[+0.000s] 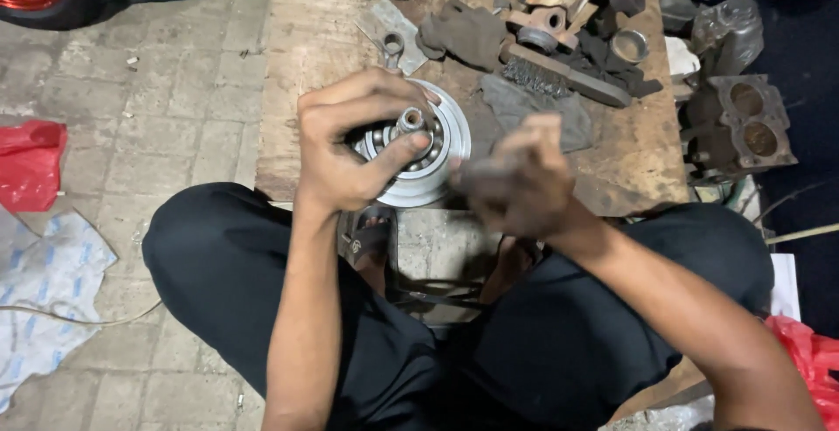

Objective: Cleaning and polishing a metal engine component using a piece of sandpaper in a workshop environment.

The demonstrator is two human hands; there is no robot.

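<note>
— While you look down from the head camera, what sits closest?

— The person's knees in black trousers, feet in sandals on the paving below the near edge of the wooden board. Just past them the right hand is blurred; its fingers are curled together like a fist, but I cannot tell whether they clamp anything.

— And the other hand?

— The left hand is on the round metal hub, which lies at the board's near edge, about the middle of it. Fingers are bent and closed around the short central shaft, with the bearing balls showing beneath the fingertips.

— What could go wrong?

— My judgement: the hub overhangs that near edge a little, so a push from the moving right hand could tip it off onto the feet. The balls look loose, too; a jolt might scatter them onto the paving.

— Farther back?

— A grey rag just behind the hub, then a wire brush, a dark glove, a small connecting rod and a metal cup toward the far right corner. Off the right edge stands an engine block; a red bag lies well apart on the left.
</note>
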